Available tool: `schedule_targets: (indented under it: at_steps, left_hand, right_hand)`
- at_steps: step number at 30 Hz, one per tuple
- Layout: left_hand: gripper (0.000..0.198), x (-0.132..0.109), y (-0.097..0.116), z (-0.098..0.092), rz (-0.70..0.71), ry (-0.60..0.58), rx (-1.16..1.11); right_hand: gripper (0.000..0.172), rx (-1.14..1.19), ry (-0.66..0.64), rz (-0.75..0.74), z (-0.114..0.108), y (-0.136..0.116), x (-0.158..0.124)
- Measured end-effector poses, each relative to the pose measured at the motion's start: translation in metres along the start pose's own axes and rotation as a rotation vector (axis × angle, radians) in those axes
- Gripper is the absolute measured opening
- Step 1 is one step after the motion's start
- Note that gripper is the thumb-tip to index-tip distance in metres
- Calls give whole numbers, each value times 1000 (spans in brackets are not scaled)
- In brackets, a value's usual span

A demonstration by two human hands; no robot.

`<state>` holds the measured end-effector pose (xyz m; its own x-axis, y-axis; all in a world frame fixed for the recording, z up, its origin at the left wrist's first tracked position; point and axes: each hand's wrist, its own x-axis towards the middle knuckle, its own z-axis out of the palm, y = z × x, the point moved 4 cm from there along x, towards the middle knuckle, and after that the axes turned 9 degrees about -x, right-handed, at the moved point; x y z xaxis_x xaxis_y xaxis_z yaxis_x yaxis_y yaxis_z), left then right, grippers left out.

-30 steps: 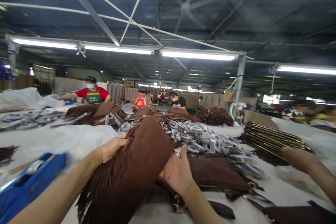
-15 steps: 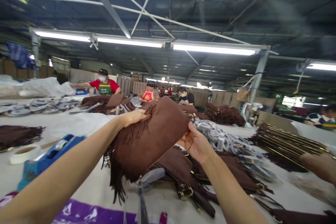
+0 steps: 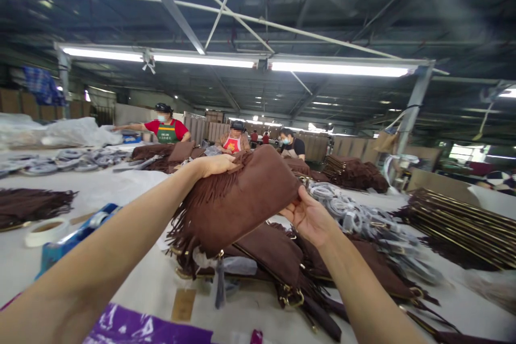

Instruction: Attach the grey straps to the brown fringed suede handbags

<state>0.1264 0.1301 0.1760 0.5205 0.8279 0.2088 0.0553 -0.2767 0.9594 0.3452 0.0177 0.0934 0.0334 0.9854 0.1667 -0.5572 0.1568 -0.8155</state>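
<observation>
Between my two hands a brown fringed bag (image 3: 248, 201) is held up, tilted, over the table. My left hand (image 3: 217, 165) grips its far left edge, the fingertips partly hidden behind the fringe. At the right corner, my right hand (image 3: 308, 215) pinches the bag with the thumb on the near face and fingers behind. A wrapped zipper pull (image 3: 220, 282) dangles from the lower edge. Beneath lie more brown bags (image 3: 278, 255) with gold rings and straps, and a tan tag (image 3: 183, 303) sits on the table below.
Coiled wrapped straps (image 3: 342, 204) lie right of my right hand. Stacked brown pieces with gold edges (image 3: 459, 226) stand farther right. At left are a blue tape dispenser (image 3: 60, 250), a tape roll (image 3: 46, 231) and purple plastic (image 3: 141, 328). Co-workers (image 3: 167, 129) are across the table.
The bag has turned slightly in my hands, its fringe swinging back left and uncovering the tan tag. My view has shifted a little left. The other person's hand at far right has left view.
</observation>
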Motion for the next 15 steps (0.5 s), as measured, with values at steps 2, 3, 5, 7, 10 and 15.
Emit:
schedule_targets:
  at_steps: [2, 3, 5, 7, 10, 15]
  left_hand:
    - [11, 0, 8, -4, 3, -19, 59]
    - [12, -1, 14, -5, 7, -29, 90]
    - [17, -5, 26, -8, 26, -54, 151]
    - [21, -10, 39, -9, 61, -75, 211]
    - [18, -16, 52, -12, 149, -75, 314]
    - [10, -22, 40, -8, 267, 2, 467]
  right_hand:
    - [25, 14, -21, -15, 6, -3, 2]
    - [26, 17, -30, -19, 9, -5, 2]
    - [25, 19, -42, -28, 17, -10, 1]
    - [24, 27, -47, -40, 26, -15, -3]
    - [23, 56, -53, -67, 35, -16, -9]
    - [20, 39, 12, -73, 7, 17, -5]
